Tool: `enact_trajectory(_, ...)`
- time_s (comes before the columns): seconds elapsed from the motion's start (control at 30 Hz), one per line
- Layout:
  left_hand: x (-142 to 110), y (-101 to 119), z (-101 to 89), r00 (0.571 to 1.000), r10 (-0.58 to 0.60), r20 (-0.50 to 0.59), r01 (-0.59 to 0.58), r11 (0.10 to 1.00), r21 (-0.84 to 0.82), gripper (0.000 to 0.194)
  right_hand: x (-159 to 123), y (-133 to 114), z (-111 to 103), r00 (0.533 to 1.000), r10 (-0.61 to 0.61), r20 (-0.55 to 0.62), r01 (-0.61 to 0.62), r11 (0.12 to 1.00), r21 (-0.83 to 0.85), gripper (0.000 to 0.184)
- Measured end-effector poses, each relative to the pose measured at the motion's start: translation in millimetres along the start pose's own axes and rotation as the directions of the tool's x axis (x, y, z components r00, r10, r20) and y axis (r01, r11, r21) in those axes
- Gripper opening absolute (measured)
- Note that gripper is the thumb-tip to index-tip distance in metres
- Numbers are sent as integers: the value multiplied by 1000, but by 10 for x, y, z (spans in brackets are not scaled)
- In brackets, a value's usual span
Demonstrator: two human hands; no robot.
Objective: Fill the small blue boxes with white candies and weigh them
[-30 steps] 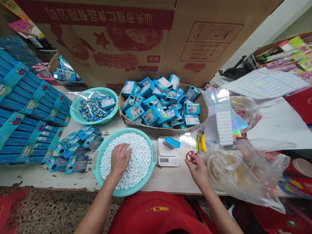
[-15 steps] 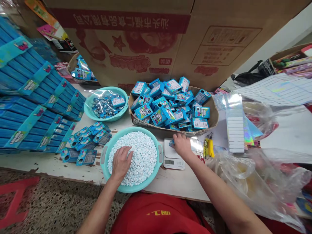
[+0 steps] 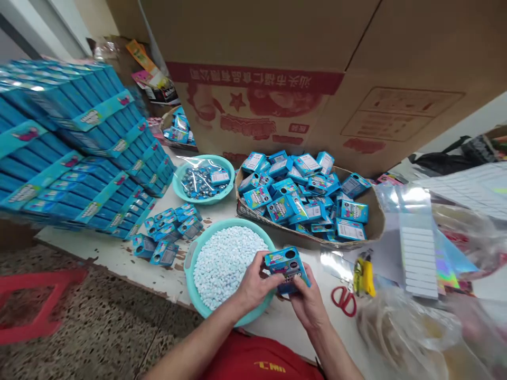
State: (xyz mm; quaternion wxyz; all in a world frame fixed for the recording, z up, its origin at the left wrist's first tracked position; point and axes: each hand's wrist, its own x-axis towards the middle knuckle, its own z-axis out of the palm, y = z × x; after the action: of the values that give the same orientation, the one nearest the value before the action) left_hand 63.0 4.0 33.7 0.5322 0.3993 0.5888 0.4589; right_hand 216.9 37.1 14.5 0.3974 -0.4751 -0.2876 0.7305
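Note:
A small blue candy box (image 3: 291, 259) is held between both hands, tilted, with a dark round hole showing at its top. My left hand (image 3: 257, 282) grips its left side, thumb across the front. From the right, my right hand (image 3: 307, 298) closes around the lower part with its thumb on the front. Just left of the hands, a turquoise basin (image 3: 190, 264) holds many small pale candies (image 3: 225, 258). The kitchen scale is mostly hidden behind the hands and box.
An open carton (image 3: 372, 211) heaped with blue boxes stands behind the hands. A smaller basin (image 3: 180, 192) holds shiny round pieces. Several blue boxes (image 3: 168, 232) sit at left beside tall stacked packs (image 3: 99, 153). Red-handled scissors (image 3: 344, 301), a yellow cutter (image 3: 368, 277) and plastic bags (image 3: 412, 332) lie right.
My left hand has left the candies and now grips the box. My right hand has lifted the box from the scale toward me. The view has shifted left.

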Motion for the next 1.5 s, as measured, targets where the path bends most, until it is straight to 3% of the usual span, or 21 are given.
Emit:
enact_trajectory(0.1,-38,70,90,962,-23,-271,70,984,165,30,-32,144,94,982,-142,-122,102,952,-287,60)
enact_trajectory(0.17,-96,72,151,926,40,-375,99,934,344,29,-59,190,107,960,-272,-64,225,888,-402,73)
enact_trajectory(0.2,-130,67,186,933,92,-349,65,908,414,32,-70,203,103,956,-292,11,271,872,-407,82)
enact_trajectory(0.27,-187,54,236,968,203,-148,-105,863,494,49,-78,202,84,961,-246,128,277,883,-378,96)
enact_trajectory(0.33,-203,29,191,959,273,78,-276,833,480,58,-63,160,59,982,-158,102,184,921,-344,92)
enact_trajectory(0.4,-166,-44,1,943,291,160,-332,821,464,46,-34,83,40,999,-49,22,53,963,-265,73)
enact_trajectory(0.47,-96,-195,-308,950,308,51,-281,772,570,33,-10,0,32,997,58,-48,-64,986,-152,58)
enact_trajectory(0.57,-10,-538,-773,920,338,-197,-35,571,820,44,9,-70,25,985,138,-100,-145,987,-63,54)
enact_trajectory(0.63,14,-753,-928,925,306,-225,69,446,892,53,17,-61,21,989,125,-83,-131,989,-75,57)
enact_trajectory(0.73,56,-910,-883,929,286,-234,121,362,924,53,36,-4,47,995,100,12,-96,982,-163,55)
enact_trajectory(0.9,249,-825,-631,907,281,-314,176,423,889,32,65,25,237,995,78,68,-50,936,-349,47)
enact_trajectory(1.0,348,-776,-607,880,245,-406,187,607,772,21,66,-11,358,996,34,79,7,880,-475,53)
enact_trajectory(1.1,387,-739,-634,829,91,-551,157,909,386,13,67,-25,408,994,11,113,62,785,-617,53)
enact_trajectory(1.17,381,-678,-637,812,-33,-582,135,982,133,19,68,-20,419,986,-60,155,153,692,-705,48)
enact_trajectory(1.3,303,-388,-561,837,-136,-529,62,986,-155,30,54,-6,490,901,-267,342,429,433,-793,32)
enact_trajectory(1.4,227,-91,-471,875,-198,-441,-64,857,-511,28,26,11,604,844,-289,452,527,284,-801,24)
enact_trajectory(1.5,189,114,-417,882,-198,-427,-133,766,-629,27,6,37,714,811,-281,514,573,202,-794,27)
